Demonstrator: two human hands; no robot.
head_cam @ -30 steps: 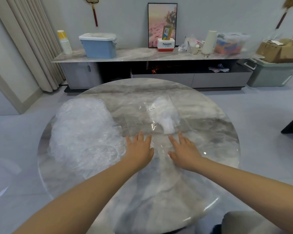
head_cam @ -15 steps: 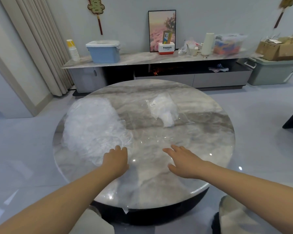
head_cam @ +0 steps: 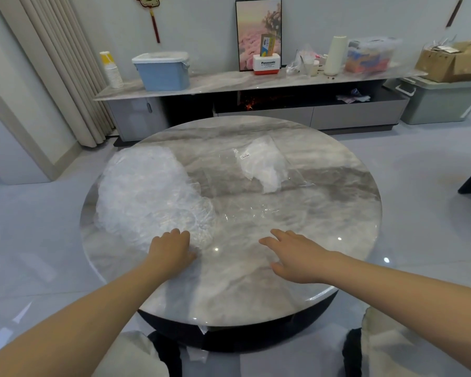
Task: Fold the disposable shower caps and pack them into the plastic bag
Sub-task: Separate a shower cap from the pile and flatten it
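Shower caps [head_cam: 150,194] heaped at left of round table [head_cam: 337,186]. Plastic bag [head_cam: 261,164] lying beyond table centre. Left hand [head_cam: 172,250] at heap's near edge, fingers curled, grasp unclear. Right hand [head_cam: 297,254] near table's front edge, fingers spread, released.

Qty per item, as visible:
- Hand: 2, left hand [head_cam: 172,250] and right hand [head_cam: 294,257].
- Round marble surface [head_cam: 324,213]: 1.
- Pile of loose shower caps [head_cam: 147,194]: 1; indiv. cap count cannot be told.
- Plastic bag [head_cam: 264,165] w/ white label: 1.
- Low cabinet [head_cam: 229,83] at wall: 1.
- Blue lidded bin [head_cam: 162,73]: 1.
- Paper cup stack [head_cam: 112,70]: 1.
- Framed picture [head_cam: 257,31]: 1.
- White cylinder [head_cam: 335,55]: 1.
- Clear storage box [head_cam: 370,57]: 1.
- Cardboard box [head_cam: 449,62]: 1.
- Grey-green crate [head_cam: 443,102]: 1.
- Curtain [head_cam: 57,63]: 1.
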